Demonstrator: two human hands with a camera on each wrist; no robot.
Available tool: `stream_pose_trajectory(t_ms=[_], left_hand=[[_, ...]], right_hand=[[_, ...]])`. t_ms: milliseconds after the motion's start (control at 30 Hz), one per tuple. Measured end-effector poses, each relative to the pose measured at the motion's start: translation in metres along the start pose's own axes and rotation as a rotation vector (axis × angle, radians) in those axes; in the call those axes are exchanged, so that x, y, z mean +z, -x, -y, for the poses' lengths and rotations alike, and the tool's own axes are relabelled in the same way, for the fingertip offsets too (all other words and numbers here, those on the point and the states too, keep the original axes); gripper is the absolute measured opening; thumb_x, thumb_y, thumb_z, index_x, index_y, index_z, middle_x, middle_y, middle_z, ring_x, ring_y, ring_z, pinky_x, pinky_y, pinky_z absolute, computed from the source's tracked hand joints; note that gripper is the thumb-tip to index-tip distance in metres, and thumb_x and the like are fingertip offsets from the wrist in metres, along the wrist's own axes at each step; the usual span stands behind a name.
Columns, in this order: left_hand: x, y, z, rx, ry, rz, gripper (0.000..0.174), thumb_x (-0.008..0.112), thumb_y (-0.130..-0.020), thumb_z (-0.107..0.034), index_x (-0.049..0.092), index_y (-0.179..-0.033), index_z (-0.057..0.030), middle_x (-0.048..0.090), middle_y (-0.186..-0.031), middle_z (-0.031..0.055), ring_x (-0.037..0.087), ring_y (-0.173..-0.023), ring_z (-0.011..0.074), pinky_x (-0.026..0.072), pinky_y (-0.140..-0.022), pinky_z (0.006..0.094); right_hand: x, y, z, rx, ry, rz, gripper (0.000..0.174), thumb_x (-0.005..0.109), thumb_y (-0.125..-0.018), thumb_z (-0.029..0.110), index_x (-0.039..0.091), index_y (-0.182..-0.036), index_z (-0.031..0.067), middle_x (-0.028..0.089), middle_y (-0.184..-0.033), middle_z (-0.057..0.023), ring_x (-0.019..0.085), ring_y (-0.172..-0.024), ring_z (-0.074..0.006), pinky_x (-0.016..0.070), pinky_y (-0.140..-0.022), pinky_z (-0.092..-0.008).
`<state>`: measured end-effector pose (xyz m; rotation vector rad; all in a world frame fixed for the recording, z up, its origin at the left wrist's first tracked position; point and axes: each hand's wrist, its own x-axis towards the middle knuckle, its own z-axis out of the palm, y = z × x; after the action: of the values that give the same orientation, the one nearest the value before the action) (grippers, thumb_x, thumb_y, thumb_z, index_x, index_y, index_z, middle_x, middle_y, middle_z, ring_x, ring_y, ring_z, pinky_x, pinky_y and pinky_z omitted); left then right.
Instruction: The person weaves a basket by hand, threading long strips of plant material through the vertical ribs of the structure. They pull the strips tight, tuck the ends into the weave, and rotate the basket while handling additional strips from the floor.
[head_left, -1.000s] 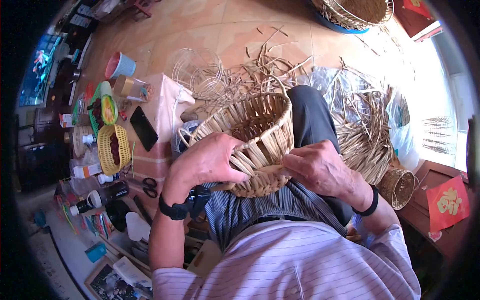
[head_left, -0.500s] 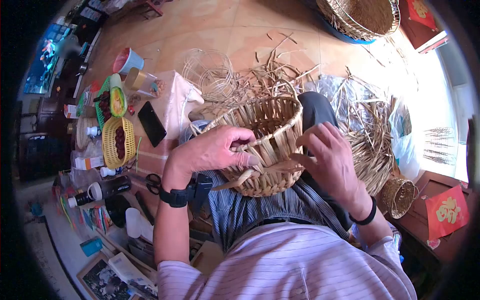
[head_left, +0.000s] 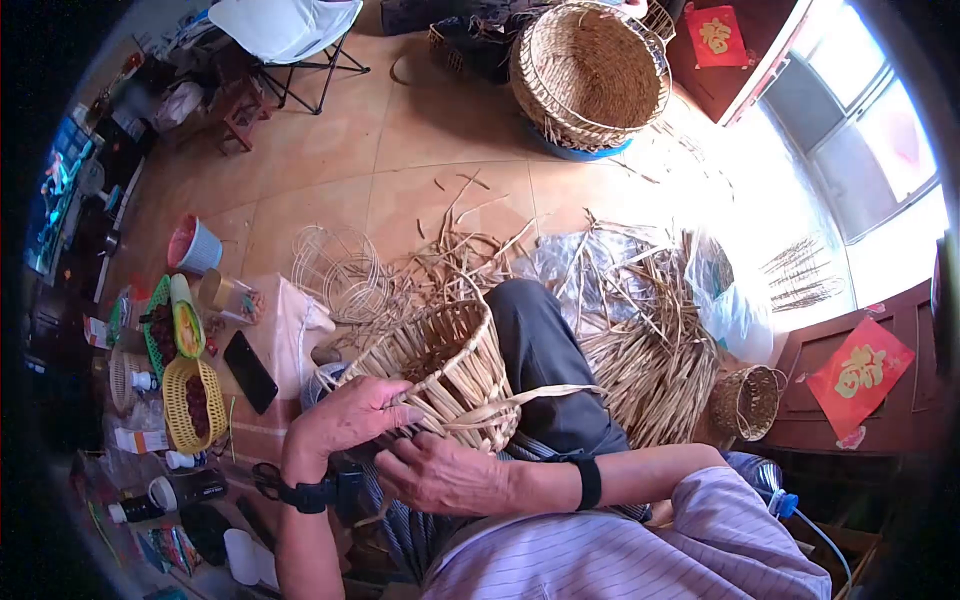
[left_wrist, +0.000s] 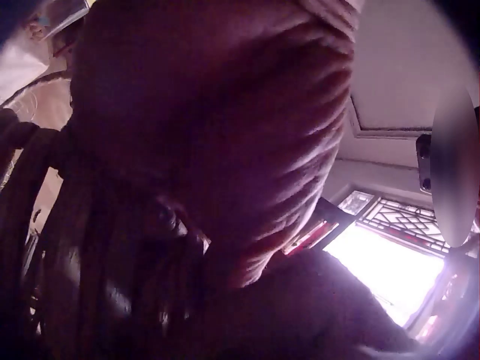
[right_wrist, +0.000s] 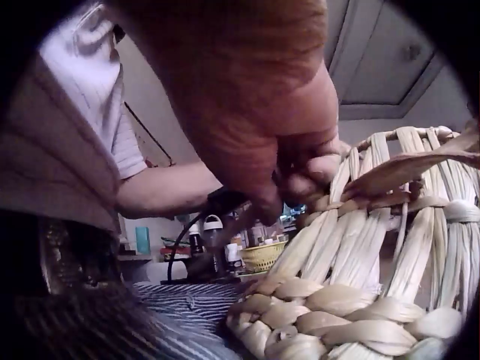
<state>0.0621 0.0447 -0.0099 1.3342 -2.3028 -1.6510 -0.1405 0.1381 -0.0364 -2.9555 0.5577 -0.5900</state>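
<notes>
Closest to us is a striped shirt point(head_left: 610, 540), and in front of it we see two hands. The right hand point(head_left: 445, 475) is low, its fingers bent up close to the side of a woven basket point(head_left: 470, 385); we cannot tell if they pinch anything. The left hand point(head_left: 350, 415) is just past it and grips the woven basket's top edge, with the thumb on the outside. The woven basket is at the lap point(right_wrist: 187, 322), next to a leg point(head_left: 545, 330) in dark trousers. A long strip point(head_left: 560, 391) sticks out from its side and reaches over that leg. To the left, on a table point(head_left: 290, 310) with a pink cloth, we see a black phone point(head_left: 250, 372) and a yellow tray point(head_left: 180, 425) with dark red things point(head_left: 195, 400) inside. Farther out, on the floor point(head_left: 320, 205), we see a big heap of dry leaves point(head_left: 655, 375), a small basket point(head_left: 745, 415) to its right and a round wire frame point(head_left: 340, 290) to its left. Farthest away, we see a big round basket point(head_left: 590, 80), and a white chair point(head_left: 285, 25) off to the left.
</notes>
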Motion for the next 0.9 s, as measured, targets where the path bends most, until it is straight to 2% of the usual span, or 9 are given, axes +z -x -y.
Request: stream_pose_trajectory(t_ms=[233, 400, 467, 533, 600, 633, 733, 867, 900], left_hand=[[-0.003, -0.001, -0.017, -0.07, -0.039, 0.016, 0.047, 0.072, -0.105, -0.041, 0.072, -0.127, 0.0013, 0.073, -0.094, 0.0232, 0.069, -0.084, 0.0272, 0.055, -0.084, 0.0426], [0.004, -0.005, 0.011, 0.039, 0.166, 0.032, 0.045, 0.071, -0.106, -0.039, 0.072, -0.126, 0.0018, 0.078, -0.099, 0.0118, 0.063, -0.082, 0.0182, 0.054, -0.079, 0.0413], [0.002, -0.003, 0.007, -0.015, 0.102, 0.053, 0.045, 0.068, -0.109, -0.038, 0.071, -0.128, 0.0025, 0.076, -0.096, 0.0085, 0.063, -0.085, 0.0161, 0.0534, -0.081, 0.0387], [-0.001, -0.008, 0.0, 0.045, 0.105, 0.053, 0.046, 0.067, -0.11, -0.039, 0.071, -0.128, 0.0029, 0.074, -0.093, 0.0094, 0.063, -0.087, 0.0162, 0.053, -0.082, 0.0378], [0.0, -0.012, 0.007, 0.07, 0.119, 0.051, 0.049, 0.067, -0.11, -0.042, 0.071, -0.128, 0.0028, 0.073, -0.093, 0.0097, 0.063, -0.088, 0.0161, 0.0527, -0.083, 0.0375], [0.001, -0.012, 0.01, 0.083, 0.127, 0.045, 0.05, 0.068, -0.11, -0.044, 0.071, -0.127, 0.0028, 0.072, -0.093, 0.0099, 0.063, -0.089, 0.016, 0.0525, -0.084, 0.0374], [-0.001, -0.011, 0.005, 0.064, 0.131, 0.062, 0.054, 0.067, -0.109, -0.049, 0.071, -0.126, 0.003, 0.074, -0.095, 0.0116, 0.064, -0.09, 0.0164, 0.0531, -0.085, 0.0377], [0.0, -0.007, 0.0, 0.054, 0.144, 0.002, 0.045, 0.071, -0.109, -0.04, 0.071, -0.124, 0.0026, 0.077, -0.104, 0.0119, 0.069, -0.099, 0.0143, 0.0549, -0.09, 0.0357], [0.007, -0.002, -0.013, -0.04, 0.299, -0.113, 0.031, 0.079, -0.103, -0.025, 0.072, -0.121, -0.0001, 0.077, -0.111, 0.0116, 0.073, -0.103, 0.0199, 0.0565, -0.093, 0.037]], right_hand=[[0.01, 0.033, -0.006, -0.079, -0.368, -0.105, 0.021, 0.067, -0.089, 0.02, 0.063, -0.102, 0.0044, 0.059, -0.099, -0.0095, 0.062, -0.095, -0.0287, 0.0526, -0.087, -0.0448], [0.006, 0.102, -0.056, 0.203, -1.02, 0.02, 0.019, 0.069, -0.102, 0.015, 0.067, -0.113, -0.0003, 0.066, -0.107, -0.0154, 0.067, -0.105, -0.034, 0.0557, -0.095, -0.0436], [0.007, 0.119, -0.074, 0.397, -1.304, 0.009, 0.019, 0.068, -0.108, 0.014, 0.067, -0.12, -0.0011, 0.071, -0.113, -0.0167, 0.069, -0.109, -0.0313, 0.0557, -0.097, -0.0425], [-0.004, 0.123, -0.085, 0.429, -1.337, 0.002, 0.024, 0.065, -0.112, 0.02, 0.068, -0.117, -0.0031, 0.073, -0.116, -0.0173, 0.068, -0.112, -0.0283, 0.0542, -0.101, -0.0417], [0.009, 0.128, -0.103, 0.242, -1.455, -0.067, 0.032, 0.06, -0.115, 0.027, 0.068, -0.109, -0.0035, 0.073, -0.112, -0.0156, 0.068, -0.111, -0.0284, 0.0529, -0.103, -0.042], [0.007, 0.129, -0.104, 0.331, -1.488, -0.03, 0.042, 0.057, -0.116, 0.036, 0.068, -0.107, -0.0037, 0.073, -0.112, -0.0152, 0.068, -0.111, -0.0285, 0.0522, -0.103, -0.0416], [-0.004, 0.131, -0.103, 0.405, -1.567, -0.08, 0.042, 0.06, -0.115, 0.037, 0.068, -0.104, -0.0028, 0.074, -0.11, -0.0148, 0.068, -0.109, -0.0261, 0.053, -0.1, -0.0401], [0.002, 0.151, -0.105, 0.512, -1.589, -0.219, 0.039, 0.06, -0.115, 0.032, 0.069, -0.102, -0.0038, 0.076, -0.115, -0.015, 0.069, -0.11, -0.0261, 0.0541, -0.098, -0.04], [0.002, 0.153, -0.101, 0.526, -1.59, -0.256, 0.039, 0.06, -0.116, 0.031, 0.069, -0.102, -0.0039, 0.076, -0.116, -0.0153, 0.069, -0.111, -0.0256, 0.0538, -0.098, -0.0392]])
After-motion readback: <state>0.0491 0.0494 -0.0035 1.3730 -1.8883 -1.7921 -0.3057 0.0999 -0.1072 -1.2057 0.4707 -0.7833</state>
